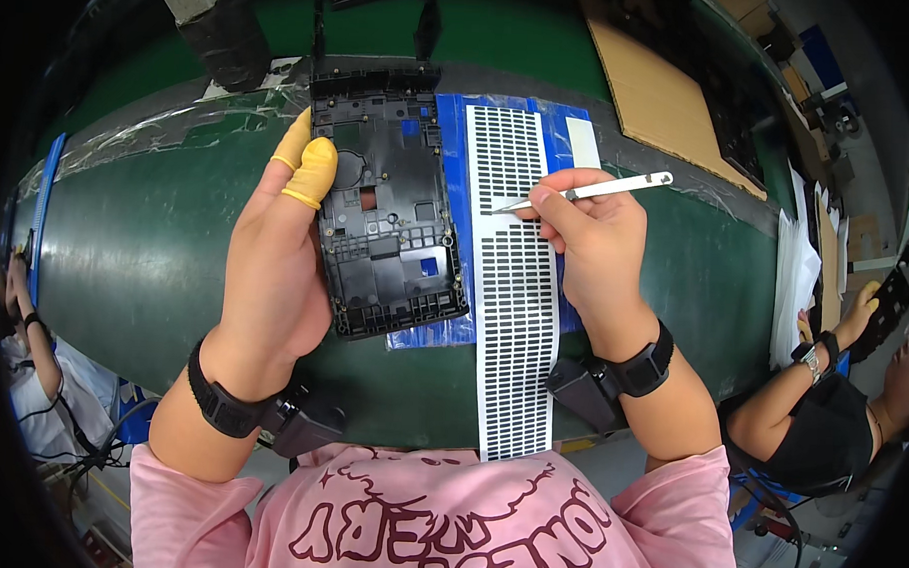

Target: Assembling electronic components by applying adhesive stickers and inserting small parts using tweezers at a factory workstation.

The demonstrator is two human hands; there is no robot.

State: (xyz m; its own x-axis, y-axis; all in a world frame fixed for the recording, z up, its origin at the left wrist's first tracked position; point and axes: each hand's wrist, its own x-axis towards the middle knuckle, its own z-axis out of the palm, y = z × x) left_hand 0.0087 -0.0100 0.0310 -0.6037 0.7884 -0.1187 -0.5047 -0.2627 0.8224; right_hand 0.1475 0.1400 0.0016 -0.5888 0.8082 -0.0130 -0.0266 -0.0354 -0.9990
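Note:
My left hand (281, 238), with yellow finger cots on thumb and a finger, grips the left edge of a black plastic housing (386, 252). The housing is tilted slightly and has ribs, cut-outs and small brass-coloured inserts. Between the thumb and fingers of my right hand (597, 229) is a pair of white tweezers (623, 185), its thin dark tip pointing left. That tip meets a long white sheet of small black stickers (517, 286), at a gap in the rows. The sheet lies right of the housing and hangs over the near table edge.
Blue plastic-covered pad (456, 174) lies under the sheet on the green table (156, 244). Cardboard (671, 101) is at the far right, and a post (218, 35) stands at the far left. Other people work at both sides; one at right holds a black part (882, 309).

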